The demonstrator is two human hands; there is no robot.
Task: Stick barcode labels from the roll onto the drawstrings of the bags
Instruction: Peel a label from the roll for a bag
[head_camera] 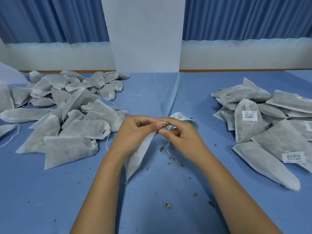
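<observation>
at the left of the frame a heap of unlabelled bags (67,112) lies on the blue surface (50,191). in the centre the left hand (135,130) curls round the neck of one white bag (136,159), whose body slants down toward the lower centre. its drawstring (164,123) loops over the fingertips where the hands meet, and the right hand (179,134) pinches it. just behind the hands sits the barcode label roll (179,116), partly hidden. herb crumbs (170,159) lie below. at the right rests a pile of labelled bags (270,124).
</observation>
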